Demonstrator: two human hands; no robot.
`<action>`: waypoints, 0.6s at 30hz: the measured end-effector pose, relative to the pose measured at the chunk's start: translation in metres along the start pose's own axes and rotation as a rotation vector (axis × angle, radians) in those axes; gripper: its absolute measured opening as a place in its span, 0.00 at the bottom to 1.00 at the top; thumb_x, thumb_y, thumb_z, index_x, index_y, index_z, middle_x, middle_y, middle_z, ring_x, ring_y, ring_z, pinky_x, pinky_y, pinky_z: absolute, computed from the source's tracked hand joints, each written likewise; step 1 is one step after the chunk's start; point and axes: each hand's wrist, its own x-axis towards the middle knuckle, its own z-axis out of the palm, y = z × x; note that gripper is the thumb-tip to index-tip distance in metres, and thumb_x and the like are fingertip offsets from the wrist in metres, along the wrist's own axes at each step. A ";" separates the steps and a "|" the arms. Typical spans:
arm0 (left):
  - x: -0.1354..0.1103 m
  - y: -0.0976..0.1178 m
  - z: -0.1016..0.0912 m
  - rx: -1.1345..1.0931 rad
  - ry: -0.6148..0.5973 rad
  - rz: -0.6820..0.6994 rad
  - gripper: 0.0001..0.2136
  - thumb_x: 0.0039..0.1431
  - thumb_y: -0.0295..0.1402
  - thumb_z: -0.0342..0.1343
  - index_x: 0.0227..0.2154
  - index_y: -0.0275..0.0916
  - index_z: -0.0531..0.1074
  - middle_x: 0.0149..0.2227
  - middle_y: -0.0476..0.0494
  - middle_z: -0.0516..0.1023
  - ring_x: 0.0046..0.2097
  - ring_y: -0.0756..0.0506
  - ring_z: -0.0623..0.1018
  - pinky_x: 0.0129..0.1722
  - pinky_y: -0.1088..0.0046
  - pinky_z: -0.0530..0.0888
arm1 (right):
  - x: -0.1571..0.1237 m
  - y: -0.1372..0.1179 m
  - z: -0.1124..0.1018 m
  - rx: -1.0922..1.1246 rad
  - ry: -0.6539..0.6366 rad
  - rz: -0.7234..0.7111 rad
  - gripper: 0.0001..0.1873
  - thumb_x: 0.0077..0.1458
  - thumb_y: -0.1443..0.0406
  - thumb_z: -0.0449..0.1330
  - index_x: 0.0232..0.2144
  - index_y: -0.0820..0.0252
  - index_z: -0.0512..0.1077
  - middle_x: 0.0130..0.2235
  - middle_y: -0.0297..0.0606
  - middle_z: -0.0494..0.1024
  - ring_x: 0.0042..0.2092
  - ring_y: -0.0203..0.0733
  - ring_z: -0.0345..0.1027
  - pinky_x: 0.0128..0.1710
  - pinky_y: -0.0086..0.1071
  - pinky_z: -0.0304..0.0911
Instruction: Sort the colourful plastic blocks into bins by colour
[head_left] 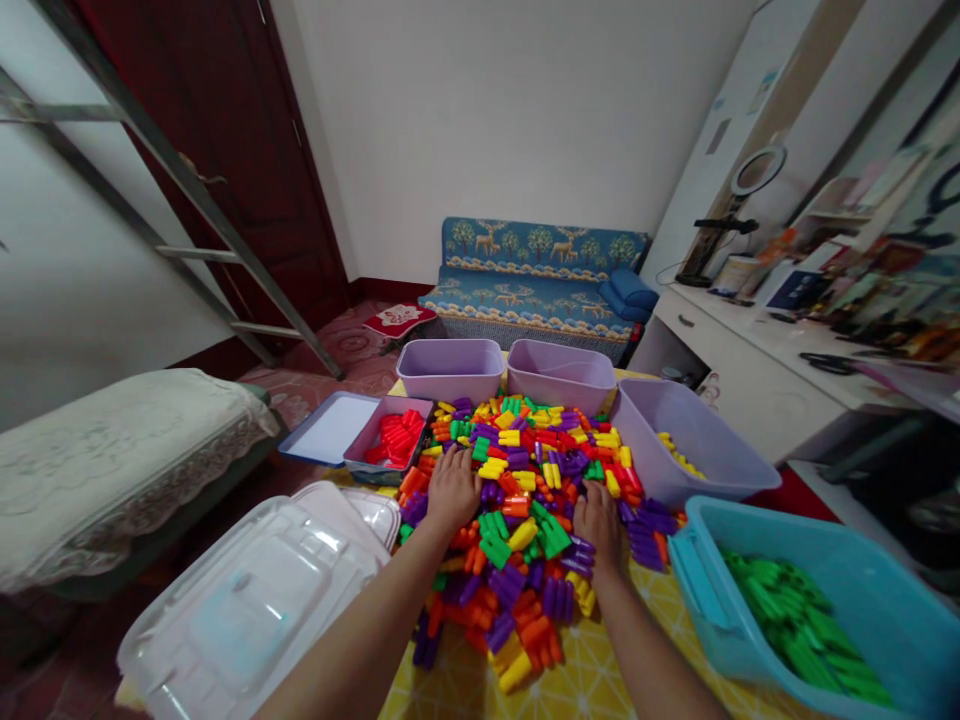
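Note:
A big heap of small plastic blocks (pixel 525 470) in red, orange, yellow, green and purple covers the yellow tabletop (pixel 465 690). My left hand (pixel 453 488) lies palm down on the heap's left side, fingers spread flat on the blocks. On the heap's right side my right hand (pixel 598 520) rests knuckles up, fingers bent down into the blocks. Whether it grips any block is hidden.
Bins ring the heap: a small purple bin of red blocks (pixel 394 440), two purple bins (pixel 450 368) (pixel 561 375) at the back, a purple bin with yellow blocks (pixel 694 440), a blue bin of green blocks (pixel 810 600). A clear lidded box (pixel 262 600) sits front left.

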 end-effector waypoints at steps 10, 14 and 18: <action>0.000 0.000 -0.003 0.005 -0.047 -0.006 0.18 0.58 0.31 0.50 0.50 0.33 0.69 0.53 0.29 0.73 0.62 0.33 0.65 0.62 0.53 0.60 | 0.000 0.006 0.004 0.011 0.024 -0.040 0.21 0.57 0.64 0.44 0.48 0.68 0.68 0.47 0.54 0.71 0.51 0.51 0.63 0.53 0.46 0.60; 0.000 -0.001 -0.001 0.033 -0.033 0.016 0.17 0.58 0.31 0.50 0.49 0.34 0.70 0.52 0.31 0.74 0.61 0.34 0.66 0.61 0.54 0.61 | 0.000 0.006 0.004 0.017 0.021 -0.046 0.21 0.57 0.65 0.45 0.48 0.67 0.68 0.47 0.53 0.71 0.51 0.51 0.63 0.53 0.46 0.59; -0.001 0.000 -0.002 0.091 -0.034 0.012 0.17 0.59 0.32 0.49 0.50 0.33 0.70 0.53 0.32 0.73 0.61 0.36 0.66 0.61 0.56 0.62 | 0.000 0.004 0.001 0.028 0.010 -0.043 0.21 0.57 0.64 0.45 0.48 0.67 0.68 0.47 0.53 0.71 0.51 0.52 0.63 0.52 0.47 0.60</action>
